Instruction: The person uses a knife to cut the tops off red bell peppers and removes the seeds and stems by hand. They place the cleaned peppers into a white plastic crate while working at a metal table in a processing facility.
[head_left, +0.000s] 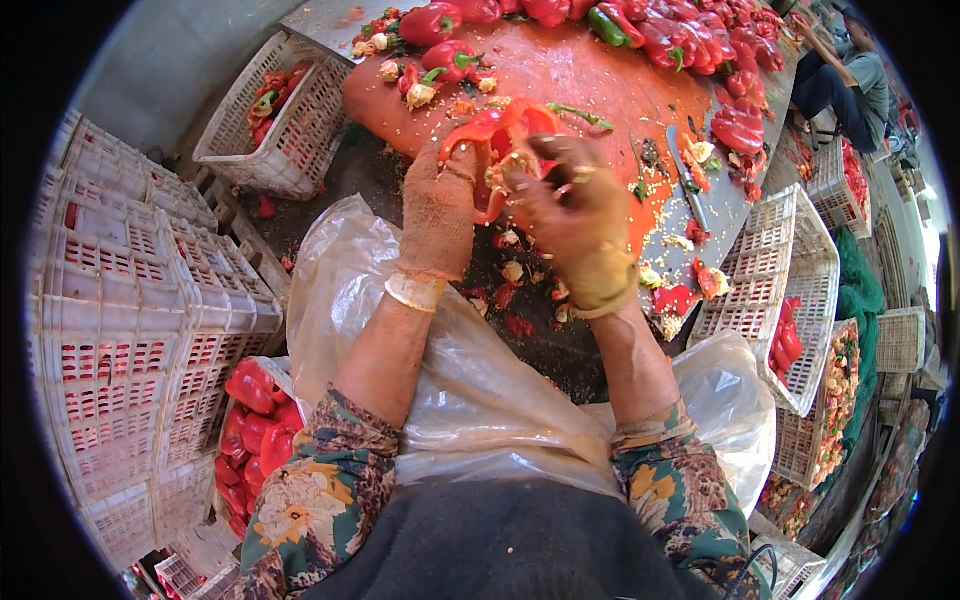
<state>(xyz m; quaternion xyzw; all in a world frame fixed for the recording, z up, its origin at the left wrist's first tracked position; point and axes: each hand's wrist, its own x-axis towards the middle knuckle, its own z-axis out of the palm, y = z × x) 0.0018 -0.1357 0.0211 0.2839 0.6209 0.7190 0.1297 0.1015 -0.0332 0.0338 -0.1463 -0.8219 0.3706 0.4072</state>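
My left hand (439, 206), in a stained knit work glove, grips a red bell pepper (535, 116) that is cut open. Its pale seed core (504, 174) shows inside the hollow. Against that core are the fingers of my right hand (581, 214), gloved too and blurred; they seem to pinch it. Below both hands, scraps of core and pepper (512, 271) lie in the dark gap at the table's edge. A knife (688, 180) rests at the right on the metal tabletop (679, 255), among loose seeds. Whole red peppers (667, 41) are heaped along the far side.
White plastic crates (112, 300) are stacked at the left, and another crate (300, 127) holds pepper pieces. At the right stand a tilted crate (806, 300) and a crate of cores (836, 390). A clear plastic sheet (480, 390) covers my lap. Another person (855, 82) sits far right.
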